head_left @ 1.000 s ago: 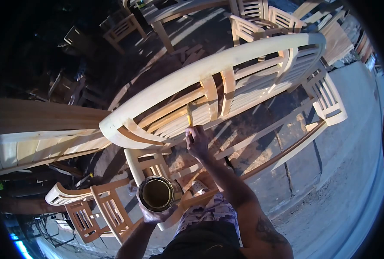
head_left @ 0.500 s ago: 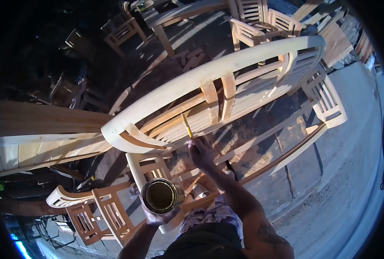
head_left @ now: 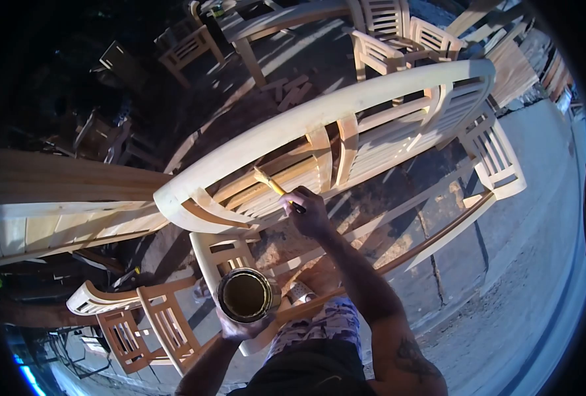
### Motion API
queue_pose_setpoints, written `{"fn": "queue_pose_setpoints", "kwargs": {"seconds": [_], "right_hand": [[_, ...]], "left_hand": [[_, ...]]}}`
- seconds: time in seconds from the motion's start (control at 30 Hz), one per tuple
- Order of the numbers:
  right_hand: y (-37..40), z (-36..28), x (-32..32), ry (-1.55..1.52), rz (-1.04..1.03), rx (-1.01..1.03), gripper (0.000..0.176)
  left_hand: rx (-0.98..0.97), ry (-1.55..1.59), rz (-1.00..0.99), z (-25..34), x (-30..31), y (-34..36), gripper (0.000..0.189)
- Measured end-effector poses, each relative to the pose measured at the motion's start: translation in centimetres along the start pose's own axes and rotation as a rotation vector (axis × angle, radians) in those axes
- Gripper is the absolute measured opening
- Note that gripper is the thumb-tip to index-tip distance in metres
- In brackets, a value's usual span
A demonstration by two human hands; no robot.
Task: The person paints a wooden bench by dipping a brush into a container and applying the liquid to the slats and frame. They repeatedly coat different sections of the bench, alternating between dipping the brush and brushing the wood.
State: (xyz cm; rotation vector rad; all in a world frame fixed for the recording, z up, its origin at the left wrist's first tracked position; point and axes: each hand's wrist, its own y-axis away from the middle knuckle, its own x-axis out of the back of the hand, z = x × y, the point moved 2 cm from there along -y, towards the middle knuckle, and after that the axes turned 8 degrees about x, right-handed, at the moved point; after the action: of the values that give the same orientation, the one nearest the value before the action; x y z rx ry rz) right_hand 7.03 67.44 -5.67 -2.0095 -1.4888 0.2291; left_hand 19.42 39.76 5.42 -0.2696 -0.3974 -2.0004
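Note:
My right hand is closed around the handle of a paintbrush with a yellow handle and pale bristles. The bristle end overlaps the slatted backrest of a long wooden bench with a broad curved top rail. Below and to the left, my left hand grips an open paint can from beneath and the side. Dark brownish liquid shows inside its stained rim. The can is held close to the bench's left armrest.
A long planked wooden piece lies at the left. Smaller slatted wooden furniture stands at lower left. Behind the bench are a wooden table and several chairs. Concrete floor stretches along the right.
My right hand has turned the brush so its bristles point up and left across the backrest slats, and shifted slightly. The left hand and can are nearly unmoved.

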Motion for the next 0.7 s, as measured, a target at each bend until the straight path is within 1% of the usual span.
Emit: {"fn": "queue_pose_setpoints", "kwargs": {"seconds": [0.03,0.07,0.13,0.17,0.2,0.23,0.27,0.3,0.33,0.37,0.4,0.43,0.47,0.5,0.53,0.63,0.67,0.7], "right_hand": [[-0.8,1.6,1.9,0.036,0.078,-0.093,0.018],[-1.0,3.1,3.8,-0.017,0.129,-0.132,0.017],[-1.8,2.0,5.9,0.140,0.227,-0.025,0.016],[-1.4,1.8,6.2,0.229,0.312,-0.023,0.016],[-0.9,1.1,6.1,0.290,0.344,-0.029,0.017],[-0.6,0.3,5.9,0.348,0.376,-0.030,0.018],[-0.3,0.2,4.6,0.385,0.394,0.033,0.019],[0.2,0.1,2.7,0.418,0.411,0.092,0.021],[0.3,-0.5,0.5,0.474,0.358,0.135,0.026],[1.1,-0.8,-2.4,0.021,0.216,-0.315,0.030],[1.3,-0.1,-5.6,0.370,0.218,0.091,0.033],[1.7,-0.8,-8.1,0.325,0.130,0.096,0.031],[1.6,-2.1,-10.1,0.297,0.088,0.085,0.031],[2.1,-2.0,-12.5,0.305,0.047,0.086,0.031],[2.4,-2.6,-14.1,0.296,0.060,0.104,0.031],[2.6,-5.4,-16.4,0.204,0.024,0.119,0.028],[2.6,-5.9,-16.8,0.188,0.000,0.145,0.025],[2.7,-6.2,-16.7,0.110,0.001,0.123,0.023]], "left_hand": [[0.021,0.039,0.007,0.0,0.0,0.0,0.110],[0.041,0.080,0.016,0.0,0.0,0.0,0.110],[-0.033,0.064,0.092,-0.2,-0.1,0.4,0.110],[-0.058,0.032,0.109,-0.5,0.0,0.7,0.110],[-0.083,0.000,0.126,-0.7,0.1,0.9,0.109],[-0.104,-0.059,0.124,-0.9,0.4,1.0,0.109],[-0.121,-0.120,0.123,-1.1,0.7,1.3,0.109],[-0.119,-0.043,0.152,-0.9,0.5,1.4,0.103],[-0.120,0.030,0.186,-0.4,0.2,1.2,0.097],[-0.122,0.097,0.228,-0.2,0.3,1.4,0.092],[-0.074,0.048,0.227,-0.3,0.6,1.8,0.091],[-0.065,0.028,0.219,-0.4,0.8,2.1,0.092],[-0.054,0.010,0.205,-0.6,1.0,2.5,0.093],[-0.044,-0.007,0.184,-0.7,1.1,2.7,0.093],[-0.032,0.008,0.181,-1.0,1.1,3.2,0.100],[-0.117,0.004,0.251,-3.7,1.1,4.6,0.108],[-0.110,-0.013,0.241,-3.8,1.3,4.7,0.109],[-0.102,-0.030,0.228,-3.9,1.4,4.8,0.110]]}}
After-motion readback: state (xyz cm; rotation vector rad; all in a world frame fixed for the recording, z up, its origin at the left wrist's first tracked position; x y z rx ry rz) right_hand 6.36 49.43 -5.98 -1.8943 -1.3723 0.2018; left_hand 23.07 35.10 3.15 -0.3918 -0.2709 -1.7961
